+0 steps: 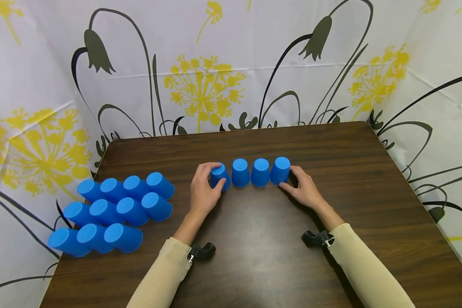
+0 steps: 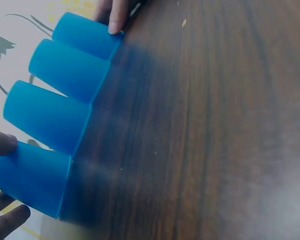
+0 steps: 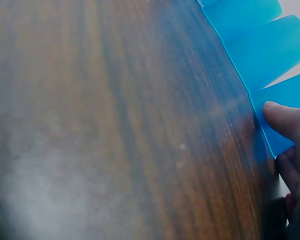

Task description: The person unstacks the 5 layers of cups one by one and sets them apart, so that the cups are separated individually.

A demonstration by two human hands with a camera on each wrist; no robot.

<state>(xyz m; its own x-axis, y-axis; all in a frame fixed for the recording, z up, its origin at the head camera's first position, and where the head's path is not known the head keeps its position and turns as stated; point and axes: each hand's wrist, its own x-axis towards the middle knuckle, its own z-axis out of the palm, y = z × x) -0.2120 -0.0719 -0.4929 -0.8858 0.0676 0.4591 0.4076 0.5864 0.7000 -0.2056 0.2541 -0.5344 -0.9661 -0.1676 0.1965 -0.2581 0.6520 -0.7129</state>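
Note:
Several blue plastic cups stand upside down in a short row at the middle of the table. My left hand (image 1: 205, 190) grips the leftmost cup (image 1: 220, 176) of this row, thumb in front and fingers over its far side. At the other end, my right hand (image 1: 304, 188) holds the rightmost cup (image 1: 280, 170) with its thumb (image 3: 280, 116) on the near side and fingers behind. Between them stand two more cups, a left one (image 1: 240, 173) and a right one (image 1: 260, 173). In the left wrist view the rims sit close together on the tabletop.
On the left of the brown wooden table (image 1: 354, 256) more upside-down blue cups (image 1: 105, 212) stand in three rows. A white curtain (image 1: 269, 25) with yellow and grey plants hangs behind the table and along its sides.

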